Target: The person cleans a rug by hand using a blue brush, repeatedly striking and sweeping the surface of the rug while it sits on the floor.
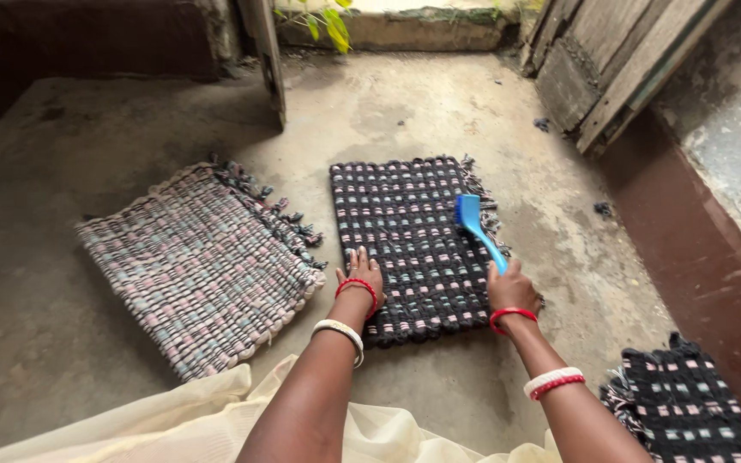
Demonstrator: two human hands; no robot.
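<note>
Head view: hands work over a dark woven mat point(409, 244) lying flat on the concrete floor point(70, 171).
Left hand point(362, 276): pressed palm-down on the mat's near left edge, fingers point(355, 257) spread and released — grasping nothing.
Right hand point(512, 287): clenched around the handle of a blue brush point(476, 227), at the mat's right edge.
Brush: head rests on the mat's upper right part, near the fringe — handle slants down to the hand.
Mat: straight ahead of the person, between the two arms.
Pale mat point(199, 266): left of the dark one, just beside it, lying askew.
Third mat point(688, 407): dark, at the lower right, well apart.
Cream cloth point(173, 420): along the bottom edge.
Wooden door point(611, 60): upper right.
</note>
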